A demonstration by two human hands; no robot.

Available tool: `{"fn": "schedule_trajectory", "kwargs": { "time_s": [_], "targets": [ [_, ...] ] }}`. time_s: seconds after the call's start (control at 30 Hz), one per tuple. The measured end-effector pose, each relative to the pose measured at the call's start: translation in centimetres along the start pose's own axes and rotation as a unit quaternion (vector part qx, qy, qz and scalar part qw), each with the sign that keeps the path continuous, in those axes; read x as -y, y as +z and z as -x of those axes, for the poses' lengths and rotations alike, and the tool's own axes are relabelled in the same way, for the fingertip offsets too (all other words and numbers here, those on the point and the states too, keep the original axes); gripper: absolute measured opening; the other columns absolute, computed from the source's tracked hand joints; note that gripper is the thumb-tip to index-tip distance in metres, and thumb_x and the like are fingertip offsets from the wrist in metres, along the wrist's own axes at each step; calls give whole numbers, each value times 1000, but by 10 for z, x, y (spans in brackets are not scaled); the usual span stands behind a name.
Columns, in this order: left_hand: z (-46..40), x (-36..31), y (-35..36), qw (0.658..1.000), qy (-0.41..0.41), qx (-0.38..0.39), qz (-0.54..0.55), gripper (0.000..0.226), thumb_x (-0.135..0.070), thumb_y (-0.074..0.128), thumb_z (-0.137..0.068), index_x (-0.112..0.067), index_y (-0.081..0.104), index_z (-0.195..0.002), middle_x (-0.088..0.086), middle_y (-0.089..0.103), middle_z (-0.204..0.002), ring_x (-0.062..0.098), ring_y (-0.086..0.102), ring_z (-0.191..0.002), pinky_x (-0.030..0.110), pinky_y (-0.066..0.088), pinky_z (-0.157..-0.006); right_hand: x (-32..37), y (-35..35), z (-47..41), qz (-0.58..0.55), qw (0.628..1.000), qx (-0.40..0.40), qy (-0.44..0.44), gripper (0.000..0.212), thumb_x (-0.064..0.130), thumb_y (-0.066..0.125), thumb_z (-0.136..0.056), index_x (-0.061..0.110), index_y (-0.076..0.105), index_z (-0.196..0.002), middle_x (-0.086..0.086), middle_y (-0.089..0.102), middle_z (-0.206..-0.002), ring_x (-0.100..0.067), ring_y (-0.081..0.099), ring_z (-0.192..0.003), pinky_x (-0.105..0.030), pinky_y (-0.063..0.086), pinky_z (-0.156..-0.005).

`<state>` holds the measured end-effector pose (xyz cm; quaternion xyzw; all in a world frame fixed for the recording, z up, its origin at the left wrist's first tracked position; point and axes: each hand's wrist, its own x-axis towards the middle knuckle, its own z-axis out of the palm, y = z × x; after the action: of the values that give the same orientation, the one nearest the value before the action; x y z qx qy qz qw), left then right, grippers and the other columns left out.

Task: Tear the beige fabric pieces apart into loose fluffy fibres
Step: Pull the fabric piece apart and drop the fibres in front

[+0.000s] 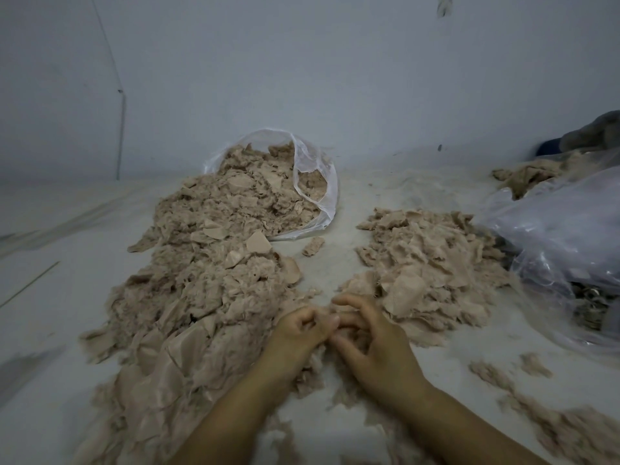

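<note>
Hands met at the middle of the lower frame, just above the pale floor (335, 229): the left hand (298, 327) had its fingers curled tight and the right hand (372, 344) had its fingers bent, both pinching one small beige fabric piece (330, 312) between them. That piece was mostly hidden by the fingers and blurred, so its long axis could not be told. To the left lay a long pile of fabric and fluff (204, 280), its long axis running from the near left corner away toward a clear plastic bag (322, 182) lying on its side, mouth turned toward the camera, with the pile spilling out of it. To the right of the hands sat a smaller heap (432, 263), just beside a crumpled plastic sheet (563, 229). Loose fibres (536, 411) trailed along the floor at the near right. A grey wall (302, 78) stood behind.
</note>
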<state>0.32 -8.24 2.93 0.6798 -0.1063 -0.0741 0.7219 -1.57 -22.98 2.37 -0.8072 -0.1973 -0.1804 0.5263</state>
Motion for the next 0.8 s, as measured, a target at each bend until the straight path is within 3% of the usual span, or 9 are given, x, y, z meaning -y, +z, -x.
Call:
{"fn": "schedule_trajectory", "kwargs": {
  "time_s": [0.07, 0.13, 0.2, 0.27, 0.37, 0.5, 0.6, 0.7, 0.8],
  "targets": [
    [-2, -2, -3, 999, 9, -48, -4, 9, -19, 62, -87, -12, 68, -89, 5, 71, -82, 13, 65, -75, 20, 50, -64, 0, -4, -3, -68, 997, -34, 34, 35, 5, 60, -89, 36, 54, -105, 23, 70, -93, 0, 68, -76, -15, 52, -67],
    [-3, -3, -5, 997, 20, -66, -29, 13, -10, 58, -90, -19, 66, -90, 0, 69, -89, 13, 63, -82, 23, 49, -70, 0, -11, -7, -97, 988, -86, 84, 26, 14, 64, -88, 33, 56, -103, 13, 69, -92, -2, 65, -74, -19, 52, -66],
    [-3, -3, -3, 997, 33, -55, -36, 13, -8, 57, -91, -17, 63, -99, 4, 67, -95, 16, 63, -85, 26, 51, -74, 0, -14, -9, -123, 979, -53, 153, 31, 35, 72, -77, 32, 58, -105, 8, 66, -89, -7, 61, -71, -20, 51, -64],
    [-2, -2, -1, 997, 37, -49, -39, 16, -8, 57, -91, -15, 62, -104, 10, 67, -100, 21, 64, -88, 32, 52, -79, -2, -11, -7, -163, 967, 10, 195, 37, 38, 74, -71, 22, 62, -101, 4, 64, -79, -8, 57, -64, -18, 47, -59],
    [-2, -2, -2, 998, 38, -45, -35, 17, -12, 57, -91, -17, 64, -105, 6, 70, -103, 16, 67, -93, 28, 53, -81, -6, -8, -7, -173, 970, 4, 169, 12, 18, 70, -84, 7, 65, -83, 2, 61, -63, -9, 55, -59, -20, 44, -56],
    [3, -6, 4, 998, 52, 3, -28, 17, -28, 61, -84, -12, 66, -86, 0, 70, -78, 16, 67, -74, 24, 52, -67, -5, -6, -6, -123, 985, 36, 116, 16, 19, 66, -88, 14, 65, -73, 8, 57, -58, -6, 50, -55, -19, 41, -52],
    [0, -5, 5, 991, 95, -60, -73, 24, -13, 60, -88, -10, 57, -64, 4, 51, -58, 14, 48, -55, 25, 39, -54, -4, -4, -6, -94, 988, 57, 107, 18, 15, 67, -87, 16, 62, -69, 5, 55, -59, -6, 48, -55, -18, 39, -54],
    [-2, -5, 4, 990, 97, -85, -57, 23, -8, 56, -91, -2, 52, -68, 12, 44, -64, 19, 41, -62, 30, 34, -60, -4, -6, -9, -122, 984, 67, 114, 17, 11, 65, -88, 10, 60, -71, 0, 53, -59, -8, 45, -53, -20, 38, -53],
    [-1, -3, 6, 989, 102, -65, -87, 32, -7, 57, -91, -16, 55, -60, -1, 46, -57, 11, 42, -58, 25, 35, -57, -2, -3, -7, -177, 971, 72, 141, 14, 17, 70, -84, 7, 61, -77, 2, 55, -59, -7, 48, -52, -18, 38, -51]
  ]
}}
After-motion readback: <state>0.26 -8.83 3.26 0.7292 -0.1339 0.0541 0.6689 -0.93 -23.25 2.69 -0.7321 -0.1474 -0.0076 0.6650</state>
